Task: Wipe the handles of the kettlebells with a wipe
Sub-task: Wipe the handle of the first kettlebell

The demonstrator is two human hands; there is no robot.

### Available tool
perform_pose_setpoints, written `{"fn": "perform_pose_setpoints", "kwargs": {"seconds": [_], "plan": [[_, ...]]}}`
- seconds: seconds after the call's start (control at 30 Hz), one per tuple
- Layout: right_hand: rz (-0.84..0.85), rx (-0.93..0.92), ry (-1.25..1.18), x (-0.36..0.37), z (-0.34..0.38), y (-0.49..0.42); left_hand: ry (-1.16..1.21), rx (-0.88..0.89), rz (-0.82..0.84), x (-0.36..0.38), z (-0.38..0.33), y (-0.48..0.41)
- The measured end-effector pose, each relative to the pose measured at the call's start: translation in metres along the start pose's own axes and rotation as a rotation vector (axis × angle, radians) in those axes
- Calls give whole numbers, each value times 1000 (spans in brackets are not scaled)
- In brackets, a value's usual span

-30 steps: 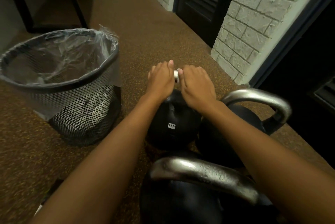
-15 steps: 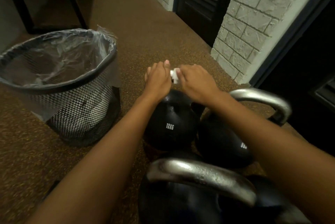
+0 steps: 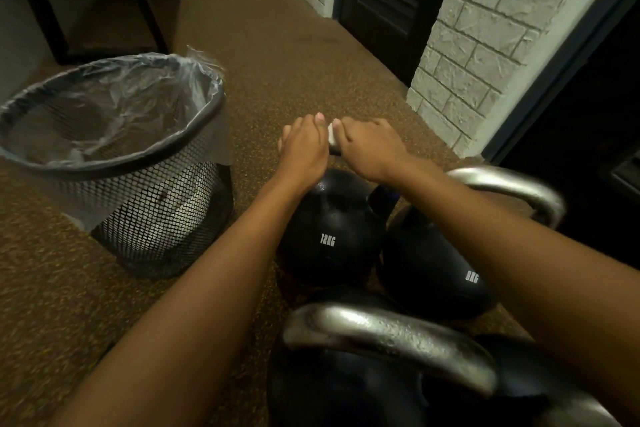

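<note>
Three black kettlebells with silver handles stand on the floor. Both my hands rest on the handle of the 12 kg kettlebell (image 3: 329, 229), and they hide that handle almost fully. My left hand (image 3: 304, 148) is closed over the handle's left part. My right hand (image 3: 370, 146) is closed on a white wipe (image 3: 331, 136), pressed against the handle; only a small piece of wipe shows between the two hands. To the right sits the 8 kg kettlebell (image 3: 436, 274), its handle (image 3: 512, 187) behind my right forearm. The nearest kettlebell's handle (image 3: 391, 336) lies below my arms.
A black mesh bin (image 3: 145, 219) with a clear plastic liner stands to the left of the kettlebells. A grey brick wall corner (image 3: 485, 56) and dark doors are on the right. Speckled brown floor (image 3: 277, 56) stretches ahead.
Both hands have stayed on the 12 kg kettlebell's handle and shifted slightly up and away from me. My right forearm has moved aside, uncovering the 8 kg label.
</note>
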State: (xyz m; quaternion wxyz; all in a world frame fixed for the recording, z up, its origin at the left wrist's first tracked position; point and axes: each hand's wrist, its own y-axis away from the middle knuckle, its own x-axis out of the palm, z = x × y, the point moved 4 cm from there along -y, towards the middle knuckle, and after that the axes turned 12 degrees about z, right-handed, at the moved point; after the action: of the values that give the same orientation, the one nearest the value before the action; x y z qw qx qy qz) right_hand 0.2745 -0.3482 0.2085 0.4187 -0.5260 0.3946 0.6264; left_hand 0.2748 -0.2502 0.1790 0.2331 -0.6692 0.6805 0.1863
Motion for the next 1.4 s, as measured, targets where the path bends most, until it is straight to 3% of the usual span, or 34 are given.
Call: {"fn": "perform_pose_setpoints", "kwargs": {"seconds": [0.1,0.23,0.33,0.4,0.5,0.63,0.7,0.8,0.93,1.0,1.07,1.23,1.4], "plan": [[-200,-113,81,9,-7,16,-2,9,11,-1,0,0],[-327,-150,52,19,-25,34,-22,25,13,0,0,1],[-326,3,-56,15,-24,25,-34,29,-6,1,-1,0],[-304,52,-6,10,-13,16,-30,42,-12,2,-2,-1],[-344,-11,148,15,4,15,-31,63,-18,2,1,0],[-422,-14,96,26,-8,27,-22,73,-23,0,2,3],[-475,62,-35,32,-20,35,-23,77,-26,0,0,4],[-529,214,-458,46,-39,46,-41,85,-37,0,0,3],[-457,420,-1093,68,-55,45,-62,100,-26,1,1,3],[-429,487,-1240,71,-59,41,-62,106,-35,1,0,4],[-421,464,-1183,65,-57,37,-58,107,-40,1,0,4],[-479,120,-624,50,-42,43,-65,91,-38,1,1,3],[-484,96,-798,64,-51,55,-64,97,-25,-1,0,4]]}}
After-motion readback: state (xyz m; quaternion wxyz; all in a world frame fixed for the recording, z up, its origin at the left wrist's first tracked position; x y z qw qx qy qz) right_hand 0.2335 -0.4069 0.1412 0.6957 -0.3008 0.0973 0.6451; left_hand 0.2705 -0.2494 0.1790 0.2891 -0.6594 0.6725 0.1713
